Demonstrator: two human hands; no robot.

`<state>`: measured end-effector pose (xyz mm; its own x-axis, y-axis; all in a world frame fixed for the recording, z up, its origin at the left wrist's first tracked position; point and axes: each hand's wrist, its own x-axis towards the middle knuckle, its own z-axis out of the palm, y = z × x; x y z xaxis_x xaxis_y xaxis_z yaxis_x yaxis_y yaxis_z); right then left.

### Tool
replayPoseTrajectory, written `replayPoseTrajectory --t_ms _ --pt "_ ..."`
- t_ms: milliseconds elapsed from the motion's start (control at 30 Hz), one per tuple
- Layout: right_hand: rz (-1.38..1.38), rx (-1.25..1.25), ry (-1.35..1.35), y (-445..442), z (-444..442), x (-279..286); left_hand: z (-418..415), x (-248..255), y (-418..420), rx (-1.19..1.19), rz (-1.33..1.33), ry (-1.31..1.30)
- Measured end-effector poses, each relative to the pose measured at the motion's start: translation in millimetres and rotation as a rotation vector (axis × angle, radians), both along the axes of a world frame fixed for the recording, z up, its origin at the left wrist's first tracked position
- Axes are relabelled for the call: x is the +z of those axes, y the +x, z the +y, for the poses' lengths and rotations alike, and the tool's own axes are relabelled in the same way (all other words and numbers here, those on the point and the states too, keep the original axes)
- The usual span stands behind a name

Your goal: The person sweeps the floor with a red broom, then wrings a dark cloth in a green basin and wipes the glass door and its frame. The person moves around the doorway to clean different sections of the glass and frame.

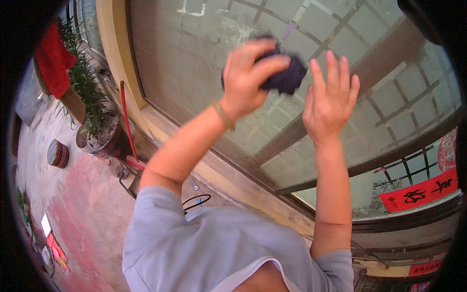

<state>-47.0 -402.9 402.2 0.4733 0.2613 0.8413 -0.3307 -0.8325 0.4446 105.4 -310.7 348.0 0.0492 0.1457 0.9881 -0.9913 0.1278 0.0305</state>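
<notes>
In the upper middle, my left hand (246,75) grips a bunched dark navy cloth (286,75), and both are slightly blurred. The cloth is in front of a window screen (204,87); whether it presses against the mesh I cannot tell. To its right my right hand (328,98) is raised with fingers apart and nothing in it. The palm faces the screen, and contact is unclear. Behind the mesh are glass panes with a dark grid pattern and a pale floral design (239,29).
A yellowish sill (219,171) runs below the window. On the left are a potted plant (89,120), a red-handled tool (127,124), a red cloth (54,58) and a striped stool (57,153) on a concrete floor (95,211). A red paper banner with writing (419,191) hangs at right.
</notes>
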Motion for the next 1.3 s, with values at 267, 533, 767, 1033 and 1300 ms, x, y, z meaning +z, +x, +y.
replayPoseTrajectory --t_ms 267,533,767,1033,1300 --pt "-0.091 0.001 -0.028 12 -21 5 -20 108 21 0.044 -0.190 -0.118" --pt "-0.096 0.224 -0.003 2 -34 3 -31 -30 -3 0.021 -0.075 0.133" --pt "-0.071 0.347 0.056 3 -33 4 -1 -171 -52 -0.017 0.065 0.552" --pt "-0.072 0.397 0.047 -5 -34 5 16 -133 -64 -0.045 0.277 0.530" --pt "0.032 0.688 0.288 -26 -34 17 -19 72 -38 0.034 -0.019 -0.079"
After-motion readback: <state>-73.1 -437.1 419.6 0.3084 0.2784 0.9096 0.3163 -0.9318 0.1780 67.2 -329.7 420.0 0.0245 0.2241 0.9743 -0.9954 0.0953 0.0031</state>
